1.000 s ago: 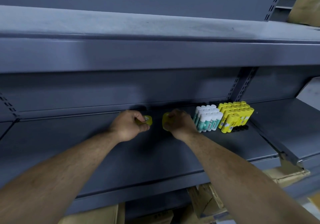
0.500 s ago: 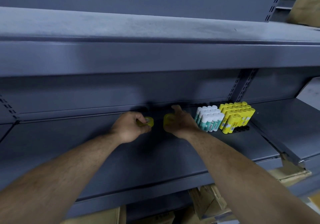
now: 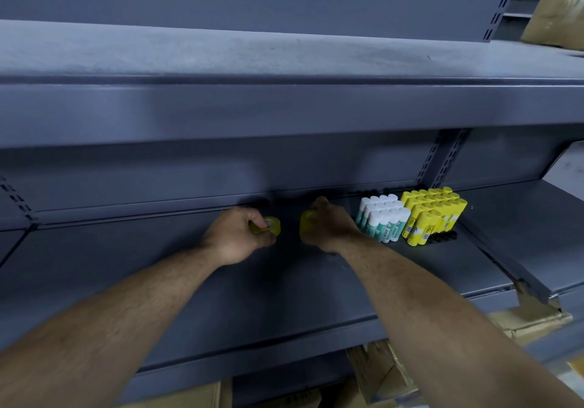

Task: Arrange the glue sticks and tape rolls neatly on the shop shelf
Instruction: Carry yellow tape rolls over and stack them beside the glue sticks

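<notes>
Two yellow tape rolls are being held low over the shelf (image 3: 284, 281), with a small gap left between them. The left roll (image 3: 269, 226) is pinched at the fingertips of the left hand (image 3: 235, 237), fingers curled round it. Its hole can be seen, turned up toward the camera. The right roll (image 3: 306, 223) sits just left of the right hand (image 3: 331, 227) and is gripped by curled fingers, with one finger poked up toward the back wall. Most of that roll is hidden, so which way its hole faces can't be told. Whether either roll is touching the shelf can't be told either.

Just right of the right hand's fingers, a tight block of white-capped sticks (image 3: 384, 218) is stood on end. The caps are up, and the long axis runs up and down with a bit of a backward lean in this view. Teal labels are wrapped round them, but the writing is too blurry to be read. Pressed against the far side of that block are the yellow sticks (image 3: 433, 215), packed the same way with caps up. Pale label patches are seen on them and nothing is legible there either. A black strip (image 3: 441, 237) is seen at their foot.

Further out, an upper shelf (image 3: 284, 53) is hung above the fingers, cardboard boxes (image 3: 376, 373) are stacked underneath, and a tan bag (image 3: 556, 6) is parked up top right.
</notes>
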The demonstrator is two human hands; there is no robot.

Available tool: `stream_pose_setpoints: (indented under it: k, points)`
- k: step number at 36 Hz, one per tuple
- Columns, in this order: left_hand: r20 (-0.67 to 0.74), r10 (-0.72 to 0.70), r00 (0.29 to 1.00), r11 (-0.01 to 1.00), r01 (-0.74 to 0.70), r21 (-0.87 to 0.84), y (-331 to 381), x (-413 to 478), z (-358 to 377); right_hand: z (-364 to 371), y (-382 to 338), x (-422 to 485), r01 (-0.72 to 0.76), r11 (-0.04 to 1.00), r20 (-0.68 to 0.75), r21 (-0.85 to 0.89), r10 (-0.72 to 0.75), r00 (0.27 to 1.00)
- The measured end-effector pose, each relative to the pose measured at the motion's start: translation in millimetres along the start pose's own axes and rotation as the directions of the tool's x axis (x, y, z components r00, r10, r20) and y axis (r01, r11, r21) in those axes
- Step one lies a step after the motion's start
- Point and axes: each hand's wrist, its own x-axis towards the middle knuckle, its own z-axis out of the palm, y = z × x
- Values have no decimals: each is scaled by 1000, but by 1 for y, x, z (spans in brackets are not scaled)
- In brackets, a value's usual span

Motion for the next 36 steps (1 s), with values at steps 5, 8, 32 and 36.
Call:
stream_pose_setpoints:
  k: [5, 8, 32, 36]
  points:
    - [-1, 3, 1000, 1000, -3, 1, 0, -1, -2, 1, -2, 1, -8, 1000, 5, -14, 9, 1000]
    - [6, -10, 1000, 1000, 10, 2, -2, -1, -1, 1, -1, 1, -6, 1000, -1, -23, 6, 1000]
    - [-69, 153, 986, 987, -148, 65, 53, 3, 16, -9, 20, -47, -3, 923, -214, -385, -86, 973]
    - [-51, 238, 970, 968, -233, 91, 73, 9, 32, -8, 38, -67, 28, 904, -162, -426, -107, 981]
